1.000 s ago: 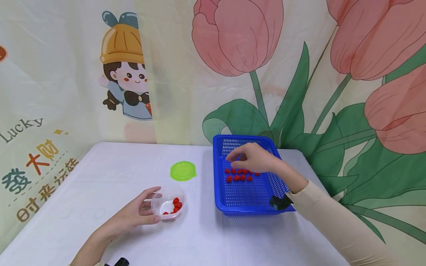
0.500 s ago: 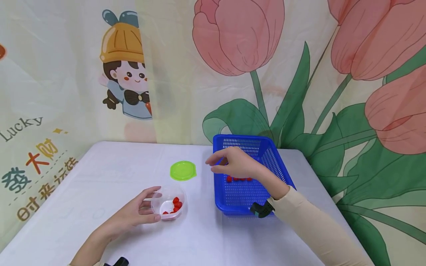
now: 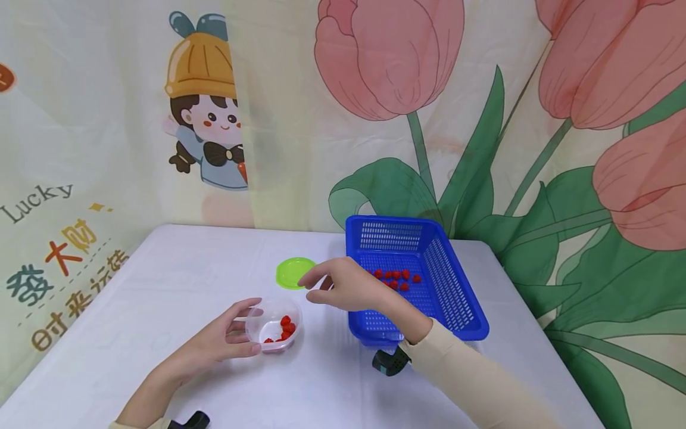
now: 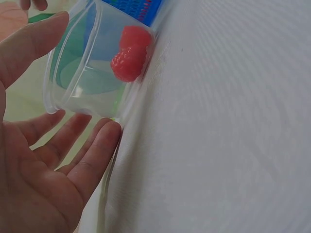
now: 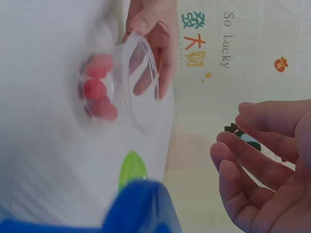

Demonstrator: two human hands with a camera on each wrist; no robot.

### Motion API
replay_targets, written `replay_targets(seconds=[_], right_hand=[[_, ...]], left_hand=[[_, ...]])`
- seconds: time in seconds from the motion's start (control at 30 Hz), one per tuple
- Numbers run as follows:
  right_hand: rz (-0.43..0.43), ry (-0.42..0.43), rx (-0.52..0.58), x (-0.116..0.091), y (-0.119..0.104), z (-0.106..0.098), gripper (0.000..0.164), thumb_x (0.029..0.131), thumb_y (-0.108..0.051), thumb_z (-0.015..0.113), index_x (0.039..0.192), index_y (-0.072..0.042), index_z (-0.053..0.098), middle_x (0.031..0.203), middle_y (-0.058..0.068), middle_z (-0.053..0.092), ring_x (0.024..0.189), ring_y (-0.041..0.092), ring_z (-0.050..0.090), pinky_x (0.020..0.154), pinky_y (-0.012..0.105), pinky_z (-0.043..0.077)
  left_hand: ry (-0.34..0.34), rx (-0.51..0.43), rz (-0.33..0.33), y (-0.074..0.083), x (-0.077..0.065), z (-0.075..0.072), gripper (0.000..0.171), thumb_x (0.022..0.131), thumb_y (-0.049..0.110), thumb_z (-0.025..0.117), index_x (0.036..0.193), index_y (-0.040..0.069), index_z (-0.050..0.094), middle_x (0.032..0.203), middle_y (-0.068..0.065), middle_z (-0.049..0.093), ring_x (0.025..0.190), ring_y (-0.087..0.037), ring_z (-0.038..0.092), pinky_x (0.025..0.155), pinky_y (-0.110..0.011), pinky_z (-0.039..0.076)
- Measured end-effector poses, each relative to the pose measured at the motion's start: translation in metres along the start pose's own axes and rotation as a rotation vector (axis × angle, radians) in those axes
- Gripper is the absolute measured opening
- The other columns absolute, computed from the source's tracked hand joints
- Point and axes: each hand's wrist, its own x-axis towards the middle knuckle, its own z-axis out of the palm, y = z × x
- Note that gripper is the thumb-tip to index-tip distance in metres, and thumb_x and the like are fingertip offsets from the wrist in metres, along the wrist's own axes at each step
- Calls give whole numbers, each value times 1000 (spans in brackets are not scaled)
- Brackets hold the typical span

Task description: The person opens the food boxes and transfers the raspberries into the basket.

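Both hands were over the white table (image 3: 187,274): the left hand (image 3: 220,339) grasped a clear tub (image 4: 90,68) and the right hand (image 3: 348,285) was free, its fingers loosely bent and parted. Half a second earlier the right hand had hung across the left rim of the blue basket (image 3: 465,298), and a second earlier over its middle; now it had crossed further left, its fingertips past that rim, between basket and tub. Its fingers now overlapped the right edge of the green lid (image 3: 292,273) in the head view, an edge seen whole in both earlier frames. That shift also uncovered most of the back row of red berries (image 3: 396,275) on the basket floor, while the forearm and the hand now hid part of the front row and the basket's near left corner. By contrast, the left hand had kept its pose, thumb on the near side of the tub and fingers on the far side. Upright on the table, left of the basket and nearer the person than the lid, the tub held the same small cluster of berries (image 3: 287,327) against its right side. The lid lay flat where it had been.
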Motion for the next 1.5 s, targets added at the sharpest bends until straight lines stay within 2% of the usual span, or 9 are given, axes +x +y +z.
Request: replay_targets(seconds=[0.3, 0.43, 0.67, 0.9, 1.13, 1.5], right_hand=[[-41, -84, 7, 20, -1, 34, 24, 98, -13, 78, 123, -13, 79, 114, -4, 79, 88, 1, 71, 77, 15, 57], [-56, -97, 6, 30, 2, 46, 26, 97, -11, 79, 123, -11, 79, 112, -3, 79, 86, -2, 69, 77, 14, 56], [-13, -149, -33, 44, 10, 66, 27, 95, -10, 80, 122, -11, 79, 105, -3, 78, 85, 2, 69, 77, 13, 54], [-44, -187, -96, 50, 14, 74, 29, 95, -9, 81, 124, -12, 79, 100, -6, 77, 86, 2, 66, 75, 11, 53], [-79, -221, -150, 54, 17, 83, 29, 94, -9, 81, 123, -12, 80, 99, -7, 76, 88, 0, 64, 79, 9, 50], [-38, -234, -189, 60, 14, 97, 25, 95, -12, 82, 120, -15, 81, 94, -10, 75, 82, 0, 60, 75, 10, 49]], left_hand=[[-5, -1, 0, 0, 1, 1, 94, 92, 26, 86, 166, 24, 28, 164, -15, 38, 137, -37, 58, 99, -27, 53], [-8, -9, 2, -1, 2, 2, 94, 92, 26, 86, 166, 24, 28, 164, -16, 37, 136, -37, 58, 99, -27, 53], [-12, -20, 9, 0, 2, 3, 95, 92, 25, 85, 166, 22, 28, 164, -17, 36, 137, -39, 58, 98, -23, 53], [-17, -34, 31, -1, 1, 3, 94, 92, 22, 85, 166, 20, 28, 164, -17, 36, 137, -39, 58, 98, -23, 54], [-10, -27, 41, -4, 1, 2, 94, 92, 22, 85, 166, 21, 28, 163, -17, 37, 138, -40, 57, 98, -23, 53], [-17, -45, 50, -2, -1, 2, 94, 92, 21, 85, 167, 19, 27, 164, -18, 36, 139, -40, 56, 98, -24, 54]])
